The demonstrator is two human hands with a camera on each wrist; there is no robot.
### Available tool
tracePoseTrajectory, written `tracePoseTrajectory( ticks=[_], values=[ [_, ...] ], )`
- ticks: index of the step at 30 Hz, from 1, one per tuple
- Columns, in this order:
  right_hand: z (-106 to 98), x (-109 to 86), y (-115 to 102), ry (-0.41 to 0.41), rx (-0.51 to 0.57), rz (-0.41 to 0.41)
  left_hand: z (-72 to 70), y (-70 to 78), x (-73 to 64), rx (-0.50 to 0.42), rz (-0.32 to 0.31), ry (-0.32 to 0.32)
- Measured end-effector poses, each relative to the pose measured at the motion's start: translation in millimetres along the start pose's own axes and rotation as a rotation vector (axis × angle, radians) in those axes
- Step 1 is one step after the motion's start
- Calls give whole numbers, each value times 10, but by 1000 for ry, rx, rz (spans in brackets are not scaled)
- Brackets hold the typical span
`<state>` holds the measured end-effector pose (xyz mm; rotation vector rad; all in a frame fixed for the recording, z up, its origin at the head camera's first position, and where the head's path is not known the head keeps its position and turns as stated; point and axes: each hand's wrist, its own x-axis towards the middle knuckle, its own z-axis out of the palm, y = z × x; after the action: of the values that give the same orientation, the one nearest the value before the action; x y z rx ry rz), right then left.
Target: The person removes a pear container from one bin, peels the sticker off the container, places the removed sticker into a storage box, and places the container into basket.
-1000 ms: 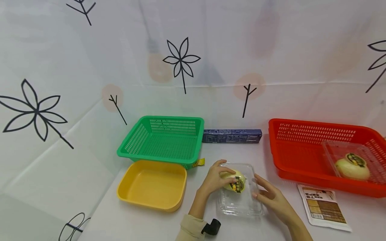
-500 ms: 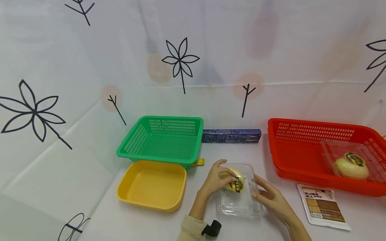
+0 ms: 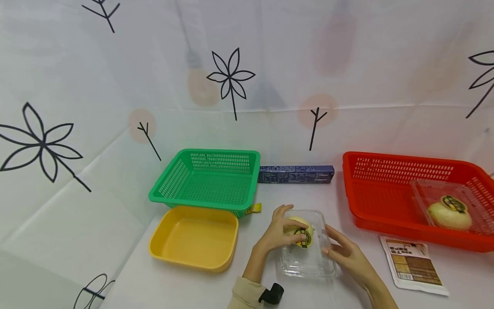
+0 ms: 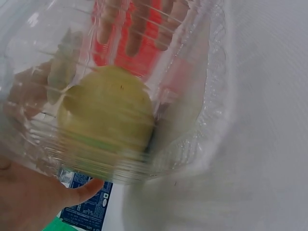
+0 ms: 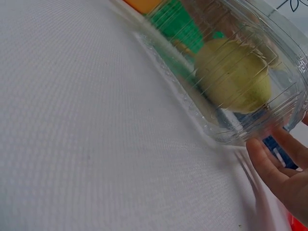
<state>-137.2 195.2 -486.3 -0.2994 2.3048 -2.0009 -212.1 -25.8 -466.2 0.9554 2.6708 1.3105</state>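
A clear plastic clamshell box [image 3: 308, 262] stands on the white table in the head view. Inside it sits a round pale yellow-green fruit [image 4: 107, 118], seen through the plastic in both wrist views. A black and yellow label [image 3: 304, 238] shows over the fruit. My left hand [image 3: 278, 231] rests on the far left of the box, its thumb and one finger touching the label and another finger at the far edge. Along the right edge, my right hand [image 3: 349, 256] touches the box with thumb and fingertips spread apart. Parts of the left hand show blurred through the plastic.
A green basket [image 3: 170, 199] and a yellow tray [image 3: 193, 262] stand left. A blue box [image 3: 296, 174] lies behind. At right, a red basket [image 3: 386, 229] holds another clear box [image 3: 422, 186] with fruit. A brown and white packet [image 3: 414, 266] lies before it.
My left thumb and finger have shifted slightly over the label and fruit. The right hand and the clamshell box have barely moved.
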Motion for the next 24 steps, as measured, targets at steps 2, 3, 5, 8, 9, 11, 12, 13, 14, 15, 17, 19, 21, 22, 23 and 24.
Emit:
tracePoseTrajectory(
  ticks=[2,3,5,8,9,11,12,13,14,15,17,19,21,22,23,24],
  values=[
    [-1,-1,1,-1,-1,-3,2,13,4,2,-5,6],
    [-1,-1,1,-1,-1,-5,4,24,7,6,-11,9],
    [2,0,1,1,-2,-7,8,50,19,13,-25,18],
    [6,2,-4,5,-6,2,17,99,42,24,-66,32],
    [8,3,-4,6,-9,4,21,109,48,25,-75,37],
    [9,6,-11,10,-22,22,30,124,59,21,-96,45],
    [9,7,-15,13,-28,33,33,128,61,22,-100,49],
    [8,8,-19,15,-32,41,35,129,63,24,-97,52],
    [7,8,-21,17,-37,45,38,128,64,25,-92,55],
    [6,8,-21,18,-40,48,40,127,65,30,-85,58],
    [3,11,-23,21,-38,54,40,127,64,44,-71,63],
    [0,11,-21,22,-36,51,39,122,62,55,-53,66],
    [-1,14,-20,24,-37,50,38,114,57,62,-39,70],
    [-1,15,-20,26,-39,52,37,108,53,57,-36,70],
    [0,16,-21,26,-41,53,37,102,51,50,-34,70],
    [0,15,-21,27,-44,54,38,96,49,42,-31,71]
  ],
)
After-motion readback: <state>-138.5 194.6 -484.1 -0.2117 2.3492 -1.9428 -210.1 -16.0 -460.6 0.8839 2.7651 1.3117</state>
